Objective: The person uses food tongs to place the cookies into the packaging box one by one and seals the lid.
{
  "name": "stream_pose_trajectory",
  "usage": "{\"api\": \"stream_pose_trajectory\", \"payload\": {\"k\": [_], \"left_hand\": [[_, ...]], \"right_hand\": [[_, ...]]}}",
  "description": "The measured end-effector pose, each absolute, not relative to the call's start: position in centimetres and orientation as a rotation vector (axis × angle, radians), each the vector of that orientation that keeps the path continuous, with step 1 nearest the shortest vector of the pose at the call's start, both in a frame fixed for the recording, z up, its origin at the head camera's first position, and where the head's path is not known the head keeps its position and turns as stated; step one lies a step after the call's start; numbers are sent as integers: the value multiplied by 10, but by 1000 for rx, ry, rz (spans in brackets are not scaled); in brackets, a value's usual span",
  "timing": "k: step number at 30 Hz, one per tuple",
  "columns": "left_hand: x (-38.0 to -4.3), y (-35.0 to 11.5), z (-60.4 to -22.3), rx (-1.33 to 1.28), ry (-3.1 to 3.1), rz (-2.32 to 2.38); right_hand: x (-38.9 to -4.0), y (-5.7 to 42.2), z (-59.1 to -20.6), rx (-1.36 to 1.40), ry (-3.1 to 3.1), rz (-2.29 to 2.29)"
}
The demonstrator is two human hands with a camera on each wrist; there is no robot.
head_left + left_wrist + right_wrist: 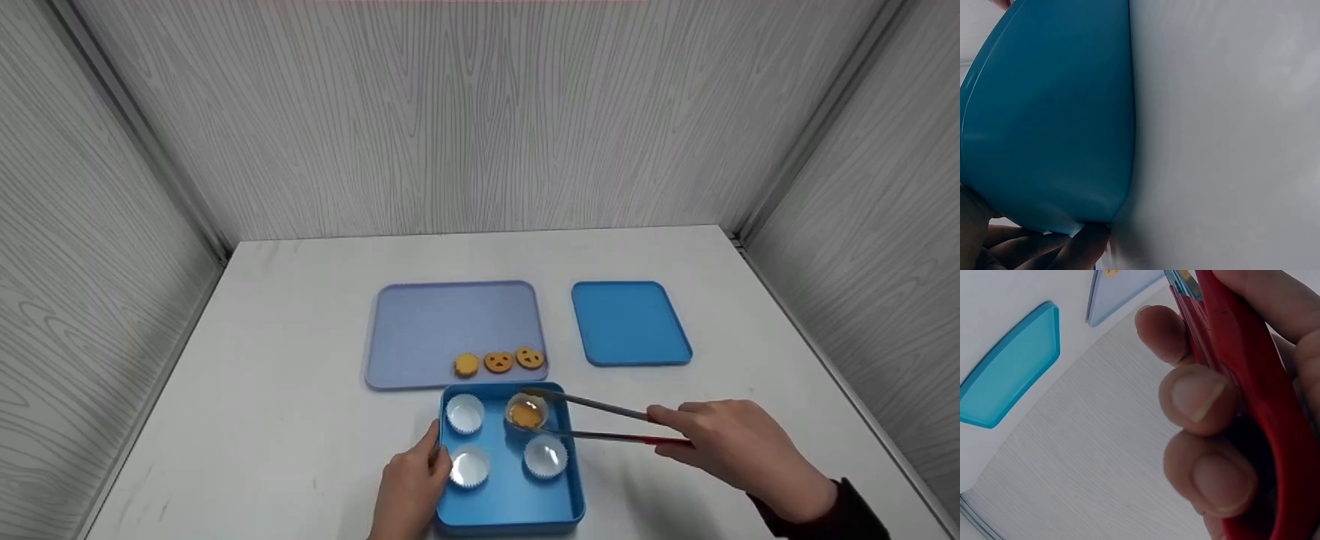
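Observation:
My left hand (412, 480) grips the left wall of a deep blue box (506, 510), its fingers curled around a corner in the left wrist view. My right hand (739, 450) holds metal tongs (611, 409) by their red handles (1252, 382). The tong tips lie on either side of a cupcake liner (510, 409) at the box's back right, with a golden-brown cookie (526, 415) inside it. Whether the liner is lifted off the box floor, I cannot tell. Three more white liners stand in the box: back left (465, 414), front left (470, 466) and front right (545, 457).
Behind the box lies a pale lilac tray (435, 322) with three cookies along its front edge: a plain yellow one (466, 365) and two brown ones with holes (498, 362). A flat blue tray or lid (630, 322) lies to its right. Grey wood-grain panels (465, 120) enclose the white table.

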State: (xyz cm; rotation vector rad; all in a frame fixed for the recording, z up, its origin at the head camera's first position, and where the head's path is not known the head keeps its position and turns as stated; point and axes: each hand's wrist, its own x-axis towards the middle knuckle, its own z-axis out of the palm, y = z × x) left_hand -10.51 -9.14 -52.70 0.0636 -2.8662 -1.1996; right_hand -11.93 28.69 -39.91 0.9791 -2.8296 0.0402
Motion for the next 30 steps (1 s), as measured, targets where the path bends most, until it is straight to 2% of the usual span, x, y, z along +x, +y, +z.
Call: {"api": "stream_pose_trajectory", "payload": {"k": [15,30], "left_hand": [[-104,-91,-527,64,-2866,-1197],[-105,-91,-527,71,-2877,-1209]], "right_hand": [[-119,302,-404,1035,-2564,251],[-145,298,-406,739,-2762,176]]}}
